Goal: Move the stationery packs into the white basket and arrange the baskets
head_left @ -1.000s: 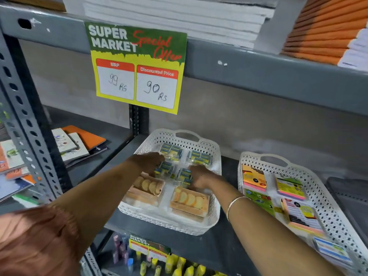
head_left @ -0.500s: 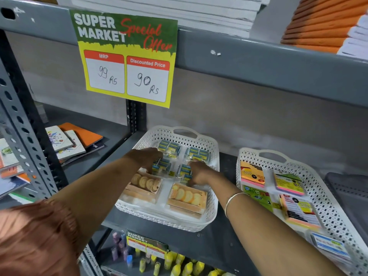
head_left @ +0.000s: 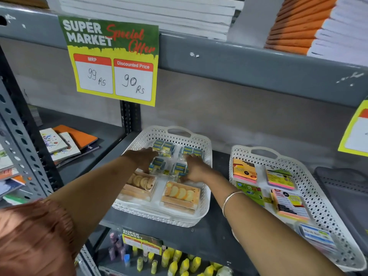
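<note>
Notebooks: loose pile on the neighbouring shelf bay, well to the left of the left hand; orange cover at the back, floral covers in front.

Price sign: hung on the shelf edge above both hands; reads MRP 99 Rs, discounted price 90 Rs.

Left hand: reached into the white basket, palm down, fingers laid against the left side of the blue-and-yellow stationery packs; whether it grips a pack or only presses on it, cannot tell.

Stationery packs: four clear-wrapped bundles in the back half of the white basket, two by two; near pair lies between the two hands, far pair just beyond the fingertips.

Orange-patterned boxes: two, in the front half of the same basket, just nearer than the hands; left box partly under the left wrist.

Right hand: palm down on the right side of the near packs, fingers curled on the clear wrap; firm hold or mere touch, cannot tell; a thin bangle on the wrist.

Second white basket: on the same shelf, to the right of the right hand, apart from the first; holds sticky-note pads in orange, green and pink.

Yellow bottles: on the shelf below the hands.
</note>
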Demonstrator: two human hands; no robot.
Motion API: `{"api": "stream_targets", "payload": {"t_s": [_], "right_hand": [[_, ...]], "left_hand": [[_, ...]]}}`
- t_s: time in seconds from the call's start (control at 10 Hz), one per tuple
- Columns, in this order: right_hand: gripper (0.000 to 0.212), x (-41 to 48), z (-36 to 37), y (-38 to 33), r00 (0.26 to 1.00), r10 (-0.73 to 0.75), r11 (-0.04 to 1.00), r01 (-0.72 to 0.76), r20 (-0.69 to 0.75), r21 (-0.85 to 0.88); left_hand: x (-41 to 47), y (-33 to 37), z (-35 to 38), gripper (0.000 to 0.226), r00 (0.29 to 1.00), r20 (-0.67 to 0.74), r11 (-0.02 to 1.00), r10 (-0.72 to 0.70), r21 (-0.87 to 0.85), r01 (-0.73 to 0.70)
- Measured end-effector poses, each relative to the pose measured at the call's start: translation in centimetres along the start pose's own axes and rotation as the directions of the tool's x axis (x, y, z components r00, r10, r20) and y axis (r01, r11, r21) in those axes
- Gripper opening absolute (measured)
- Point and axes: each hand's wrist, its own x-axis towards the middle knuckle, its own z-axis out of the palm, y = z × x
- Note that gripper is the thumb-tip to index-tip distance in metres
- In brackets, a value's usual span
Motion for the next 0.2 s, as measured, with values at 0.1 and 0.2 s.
{"api": "stream_targets", "payload": {"t_s": [0.1,0.2], "right_hand": [[0.089,-2.5,-1.5,-0.1,0.976,-0.058,0.997,0.068,-0.211,0.037],[0.082,-5.0,-1.8,-0.4,0.899,-0.091,0.993,0.117,-0.428,0.035]], "left_hand": [[-1.7,1.7,-0.4,0.095,0.986,-0.154,0.998,0.055,-0.027,-0.06],[-3.6,3.3,0.0,0.091,0.92,-0.388,0.995,0.058,-0.047,-0.083]]}}
